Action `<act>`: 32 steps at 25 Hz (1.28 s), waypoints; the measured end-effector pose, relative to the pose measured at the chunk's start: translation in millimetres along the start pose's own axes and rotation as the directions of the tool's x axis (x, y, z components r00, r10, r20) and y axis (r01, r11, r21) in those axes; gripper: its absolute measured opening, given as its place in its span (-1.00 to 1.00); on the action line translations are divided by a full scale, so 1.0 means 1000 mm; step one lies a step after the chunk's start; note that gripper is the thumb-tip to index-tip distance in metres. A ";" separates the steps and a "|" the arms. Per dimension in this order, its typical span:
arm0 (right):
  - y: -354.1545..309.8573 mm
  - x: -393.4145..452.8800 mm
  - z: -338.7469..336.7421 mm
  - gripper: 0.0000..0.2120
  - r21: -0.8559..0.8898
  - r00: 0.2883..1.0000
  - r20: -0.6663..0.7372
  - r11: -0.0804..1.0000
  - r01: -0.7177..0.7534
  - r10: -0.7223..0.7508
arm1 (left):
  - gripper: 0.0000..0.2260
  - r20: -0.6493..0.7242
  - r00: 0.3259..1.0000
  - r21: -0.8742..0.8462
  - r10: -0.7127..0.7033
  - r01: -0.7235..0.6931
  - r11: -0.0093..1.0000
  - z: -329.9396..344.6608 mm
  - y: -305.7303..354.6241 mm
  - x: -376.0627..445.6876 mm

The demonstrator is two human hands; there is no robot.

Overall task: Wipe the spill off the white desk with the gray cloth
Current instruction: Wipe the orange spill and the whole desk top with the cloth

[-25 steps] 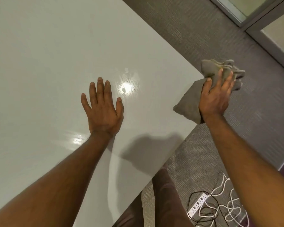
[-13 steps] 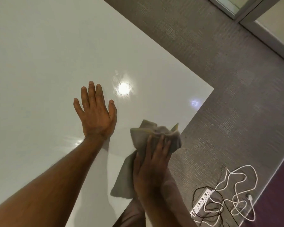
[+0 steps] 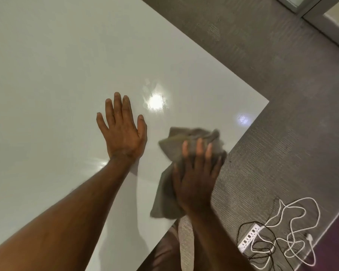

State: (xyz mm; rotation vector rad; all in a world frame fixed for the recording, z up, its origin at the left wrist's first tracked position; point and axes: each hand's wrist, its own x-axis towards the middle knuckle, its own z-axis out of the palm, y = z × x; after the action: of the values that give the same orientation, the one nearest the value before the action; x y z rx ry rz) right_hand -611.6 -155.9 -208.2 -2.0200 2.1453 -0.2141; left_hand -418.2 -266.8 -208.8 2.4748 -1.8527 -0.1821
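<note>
The white desk (image 3: 57, 65) fills the left and middle of the view, its corner pointing right. A wet, shiny smear of spill (image 3: 155, 98) glints just beyond my fingertips. My left hand (image 3: 123, 130) lies flat on the desk, palm down, fingers apart, holding nothing. My right hand (image 3: 196, 177) presses the crumpled gray cloth (image 3: 184, 139) against the desk near its right edge, below and right of the smear. The cloth is blurred with motion and part of it hangs under my palm.
Gray carpet (image 3: 282, 94) lies to the right of the desk. A white power strip (image 3: 250, 238) with tangled white and black cables (image 3: 294, 231) rests on the floor at lower right. A small glint (image 3: 242, 119) shines near the desk corner. A wall base runs at top right.
My right hand brought the cloth from beyond the desk's right edge onto the desk, then slid it a little forward. My left hand stayed flat in place.
</note>
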 end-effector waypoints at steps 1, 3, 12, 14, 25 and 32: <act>0.017 0.030 -0.004 -0.39 -0.052 1.000 -0.018 0.999 0.015 -0.016 | -0.39 0.005 1.000 0.001 0.002 -0.002 1.000 0.000 0.001 0.000; 0.051 0.090 -0.013 -0.38 -0.117 0.999 -0.018 0.992 0.042 -0.045 | -0.40 0.004 1.000 -0.006 0.003 -0.003 1.000 -0.001 0.001 0.000; 0.072 0.168 -0.030 -0.36 -0.044 0.986 -0.036 0.986 -0.162 0.160 | -0.40 -0.005 1.000 -0.007 0.002 -0.002 1.000 0.001 -0.002 -0.001; 0.055 0.138 -0.024 -0.37 -0.042 0.982 -0.042 0.982 -0.183 0.182 | -0.40 0.000 1.000 -0.010 0.000 0.000 1.000 0.001 -0.002 -0.001; -0.061 -0.132 0.014 -0.34 0.008 0.982 0.157 0.995 0.101 -0.101 | -0.40 0.017 1.000 -0.017 0.001 -0.001 1.000 -0.005 -0.001 -0.002; -0.020 -0.063 0.005 -0.40 0.070 0.994 0.075 0.994 0.080 -0.085 | -0.40 0.032 0.999 -0.020 -0.002 0.003 1.000 -0.006 0.000 -0.002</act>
State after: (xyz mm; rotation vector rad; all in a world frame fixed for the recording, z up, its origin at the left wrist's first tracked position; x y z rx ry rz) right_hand -587.1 -94.6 -206.3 -2.0470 1.9841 -0.2120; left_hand -418.1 -265.3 -202.7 2.4754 -1.8508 -0.2403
